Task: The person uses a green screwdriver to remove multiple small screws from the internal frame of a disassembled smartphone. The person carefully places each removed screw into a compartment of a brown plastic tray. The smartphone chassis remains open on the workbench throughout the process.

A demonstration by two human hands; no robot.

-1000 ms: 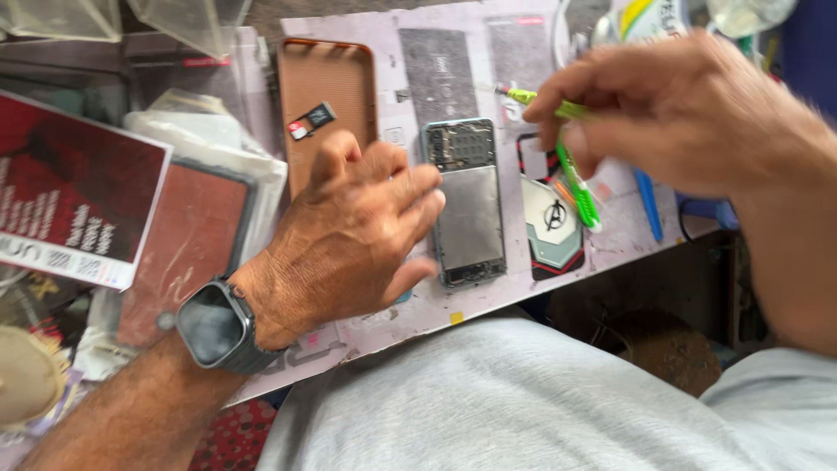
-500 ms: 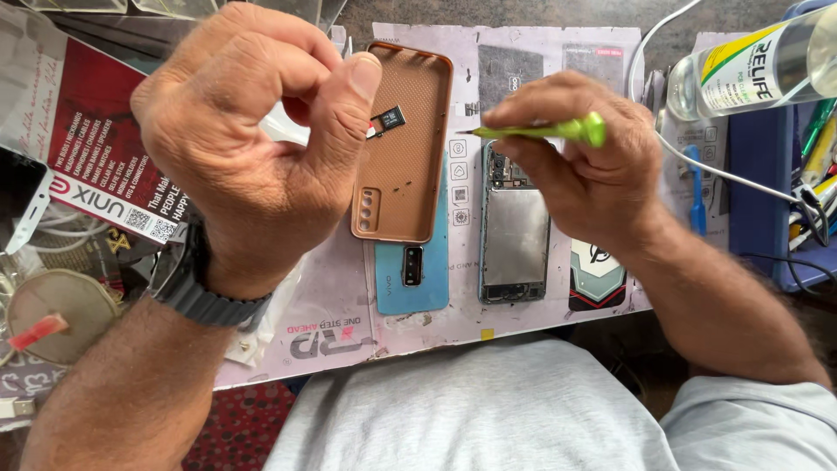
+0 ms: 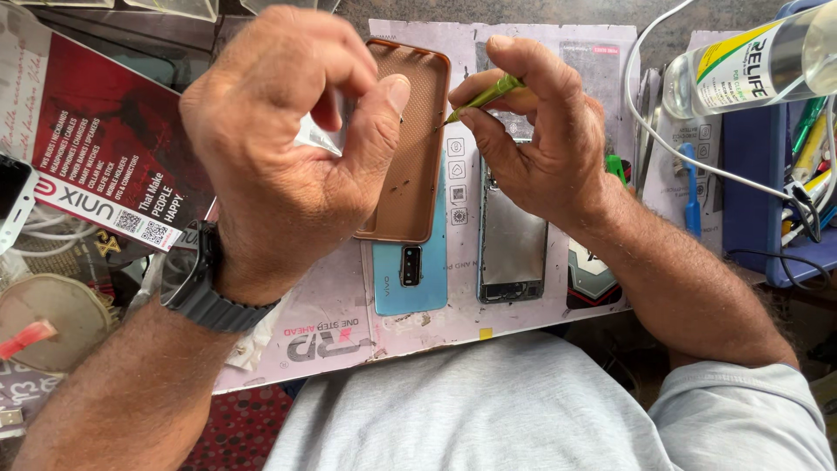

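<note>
My left hand (image 3: 288, 157), with a dark watch (image 3: 205, 279) on its wrist, is raised over the work mat with its fingers pinched. A small clear plastic piece (image 3: 318, 135) shows between them. My right hand (image 3: 540, 139) grips a thin green tool (image 3: 488, 94), and its tip points at my left thumb. Below the hands lie a brown phone case (image 3: 410, 174), a blue phone back cover (image 3: 410, 279) and an opened phone frame (image 3: 513, 244).
A pale printed work mat (image 3: 331, 340) covers the bench. A red and black leaflet (image 3: 105, 166) lies on the left. On the right are a clear bottle (image 3: 741, 70), a white cable (image 3: 663, 131) and a blue tray of tools (image 3: 758, 174).
Both hands have come closer together over the brown case. The green tool's tip now reaches my left thumb. The small red and black card at my left thumb is no longer visible.
</note>
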